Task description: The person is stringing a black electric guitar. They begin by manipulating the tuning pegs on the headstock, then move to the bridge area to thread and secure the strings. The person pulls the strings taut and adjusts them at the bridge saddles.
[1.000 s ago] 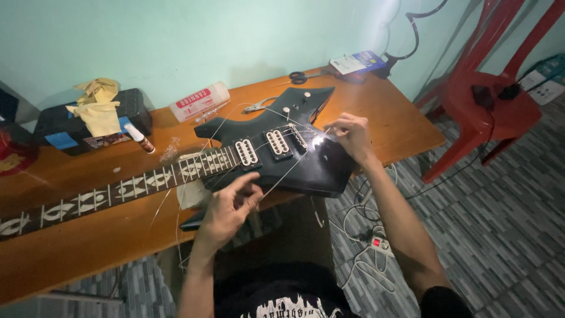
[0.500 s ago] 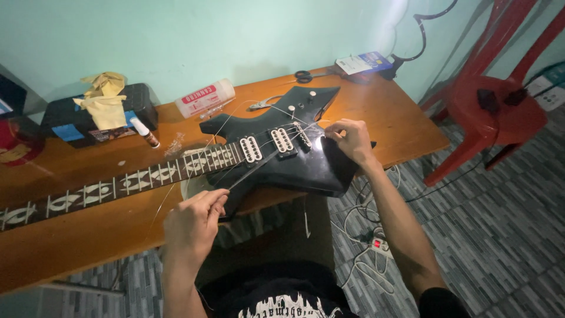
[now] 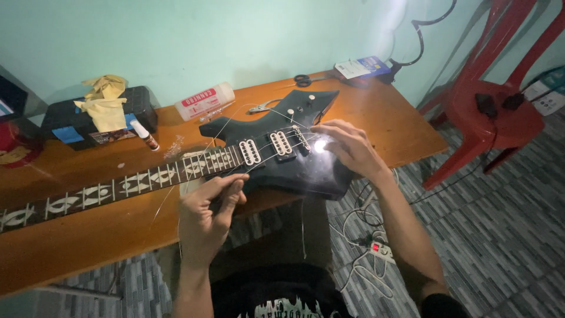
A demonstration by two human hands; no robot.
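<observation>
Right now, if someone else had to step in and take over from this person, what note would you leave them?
Left hand: pinching a thin guitar string at the near table edge, by the neck joint.
Right hand: resting on the black electric guitar body beside the bridge.
The guitar lies flat on the wooden table, neck to the left. Pliers and scissors lie behind the body.
Done: the string runs from the bridge area to the left hand.
Left: that string is loose, not yet laid along the neck.

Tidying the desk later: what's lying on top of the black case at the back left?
A crumpled yellow cloth lies on the black case; the lid beneath the cloth is hidden.
</observation>
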